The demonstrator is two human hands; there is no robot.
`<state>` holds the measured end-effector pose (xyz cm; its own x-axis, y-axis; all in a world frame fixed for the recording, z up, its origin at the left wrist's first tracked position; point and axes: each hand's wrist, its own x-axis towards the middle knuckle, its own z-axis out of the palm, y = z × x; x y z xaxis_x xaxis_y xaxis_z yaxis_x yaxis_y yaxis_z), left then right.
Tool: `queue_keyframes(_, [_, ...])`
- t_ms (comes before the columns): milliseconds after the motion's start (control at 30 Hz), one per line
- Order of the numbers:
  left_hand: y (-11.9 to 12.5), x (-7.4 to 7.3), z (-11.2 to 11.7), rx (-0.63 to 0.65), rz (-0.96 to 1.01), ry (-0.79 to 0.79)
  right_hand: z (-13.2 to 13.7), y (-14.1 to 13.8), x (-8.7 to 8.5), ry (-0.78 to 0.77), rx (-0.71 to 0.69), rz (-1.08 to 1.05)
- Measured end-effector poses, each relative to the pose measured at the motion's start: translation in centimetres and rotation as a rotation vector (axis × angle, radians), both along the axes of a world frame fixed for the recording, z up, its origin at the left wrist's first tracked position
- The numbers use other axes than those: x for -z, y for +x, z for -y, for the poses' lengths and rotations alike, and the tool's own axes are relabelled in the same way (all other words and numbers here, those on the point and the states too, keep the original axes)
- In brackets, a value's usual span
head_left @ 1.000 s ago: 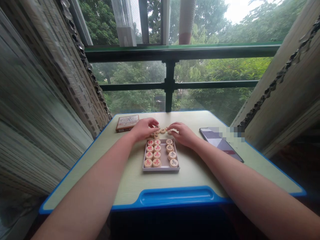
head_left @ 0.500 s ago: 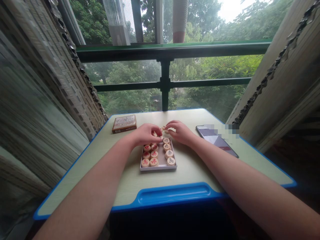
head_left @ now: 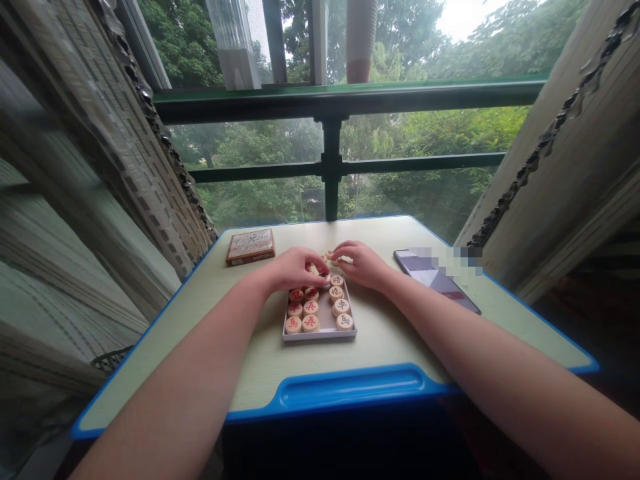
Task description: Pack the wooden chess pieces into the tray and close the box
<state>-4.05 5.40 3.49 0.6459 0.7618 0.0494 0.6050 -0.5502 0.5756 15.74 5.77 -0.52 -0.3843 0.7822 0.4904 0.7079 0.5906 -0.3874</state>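
Observation:
A shallow white tray (head_left: 320, 336) holds round wooden Chinese chess pieces. Two columns of red-marked pieces (head_left: 311, 307) fill its left side, and a column of black-marked pieces (head_left: 341, 305) lines the right. My left hand (head_left: 299, 268) is over the tray's far end, thumb and fingers pinched on a Chinese chess piece (head_left: 325, 277). Just beyond the far right corner, my right hand (head_left: 364, 264) has its fingers curled down around a piece that they largely cover. A few loose pieces (head_left: 329, 255) lie between the hands, partly hidden by fingers.
At the back left of the table lies a brown printed box (head_left: 250, 247). A phone (head_left: 435, 280) rests to the right of my right forearm. The pale table (head_left: 260, 373) has a blue rim with a blue pen groove (head_left: 350, 392) in front. Curtains and a window surround it.
My left fingertips have moved slightly right, over the gap beside the black-marked column. The right hand stays nearly in place beyond the tray. The whole view has shifted a little.

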Motion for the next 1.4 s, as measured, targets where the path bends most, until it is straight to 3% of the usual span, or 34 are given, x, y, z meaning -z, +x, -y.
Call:
queue_keyframes(733, [0.4, -1.0, 1.2, -0.081, -0.08, -0.139, 0.3, -0.1, -0.3, -0.041, 0.005, 0.071])
queue_keyframes(1133, [0.5, -0.9, 1.1, -0.101, -0.069, -0.206, 0.4, -0.1, -0.3, -0.027, -0.006, 0.085])
queue_keyframes(1400, [0.4, -0.4, 0.7, -0.104, -0.095, -0.153, 0.5, -0.2, -0.5, -0.036, 0.008, 0.086])
